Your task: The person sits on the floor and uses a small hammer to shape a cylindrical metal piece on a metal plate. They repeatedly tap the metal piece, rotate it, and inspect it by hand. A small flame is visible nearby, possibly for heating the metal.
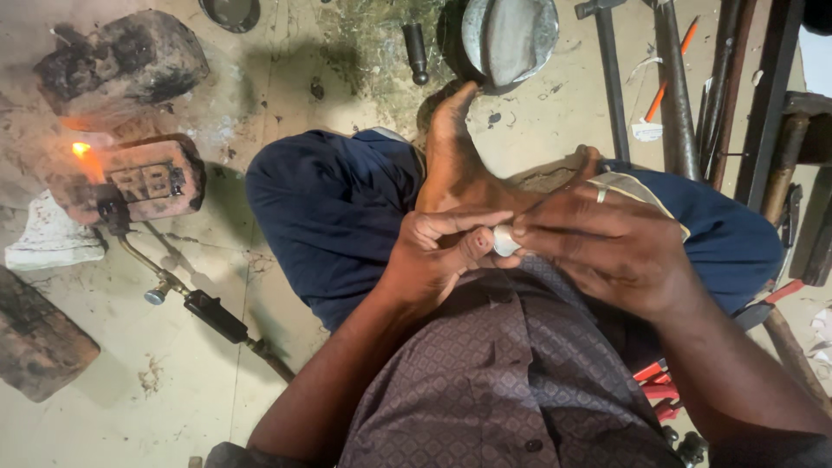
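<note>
Right at frame centre, the small white piece point(504, 240) sits pinched between both my hands, above my lap. It lies at the tips of my left hand point(442, 251), just to the picture-right of that thumb, and directly at the tips of my right hand point(607, 247), which comes in from the right side of the frame. Both hands touch it; neither is nearer. Only a short pale end shows, so its long axis I cannot tell for sure (it looks stubby, maybe running left-right between the two grips).

Fingers: left fingers point(451, 224) curled tight, thumb pressed to the piece from below-left, narrow gap, holding it. Right fingers point(555, 234) closed narrow over the other end, covering most of it. A pale ring point(601, 194) shows on one right finger.

Around: I sit cross-legged on the floor point(173, 381) in dark blue trousers point(334, 208), a bare foot point(455, 147) pointing to the upper centre of the frame. Upper left, a charred block point(121, 61); below it another block point(147, 178) with a small orange flame point(82, 149) at its left edge. A torch with brass tube and black handle point(195, 299) lies on the floor at left, well apart from my hands. Top centre, a round metal dish point(510, 35). Upper right, long metal tools point(672, 87) lean near a red-handled one point(666, 87).
</note>
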